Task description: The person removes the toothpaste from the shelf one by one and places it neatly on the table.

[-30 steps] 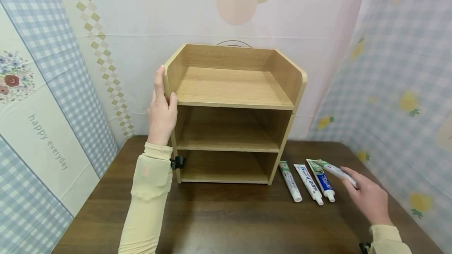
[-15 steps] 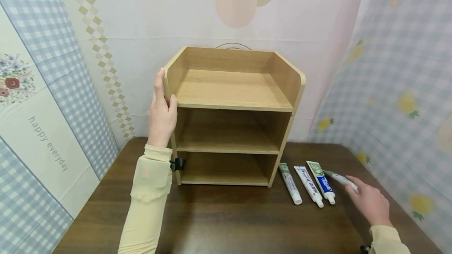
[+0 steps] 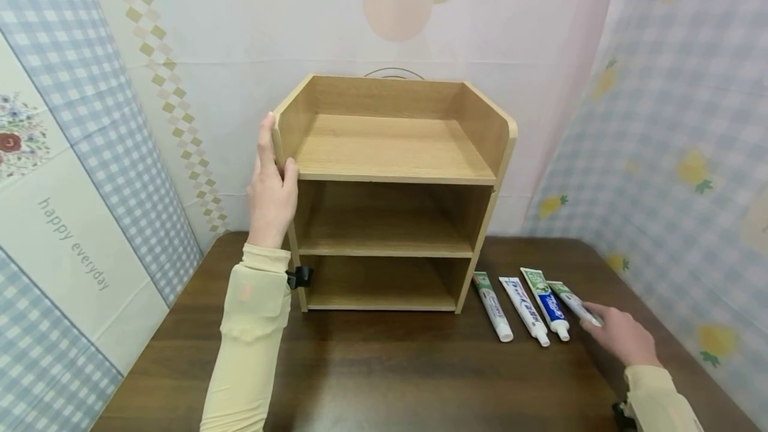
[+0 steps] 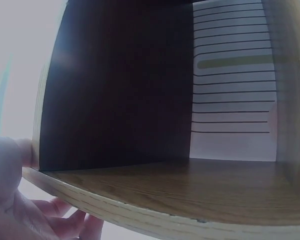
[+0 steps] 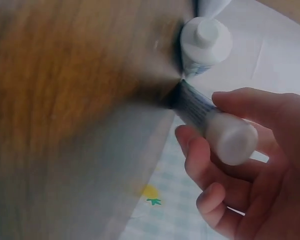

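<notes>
A light wooden shelf unit (image 3: 393, 145) stands upright on the table. My left hand (image 3: 273, 199) grips its left side, thumb at the front edge and fingers along the outer face; in the left wrist view those fingers (image 4: 65, 220) show past the board's edge. At the right, my right hand (image 3: 624, 335) holds a green-and-white toothpaste tube (image 3: 571, 300) by its cap end, low over the table. The right wrist view shows thumb and fingers around the white cap (image 5: 232, 140). Left of it lies a green, white and blue toothpaste tube (image 3: 547, 305).
Two more toothpaste tubes lie between that row's end and the shelf: a white one (image 3: 525, 312) and a green-and-grey one (image 3: 494, 309), close by the shelf's right side. The dark wooden table (image 3: 384, 372) ends at patterned cloth (image 3: 636, 172) hung around it.
The tube in my right hand has swung off the blue toothpaste tube and come down to its right, nearly parallel with the others. My left hand keeps its place on the shelf.
</notes>
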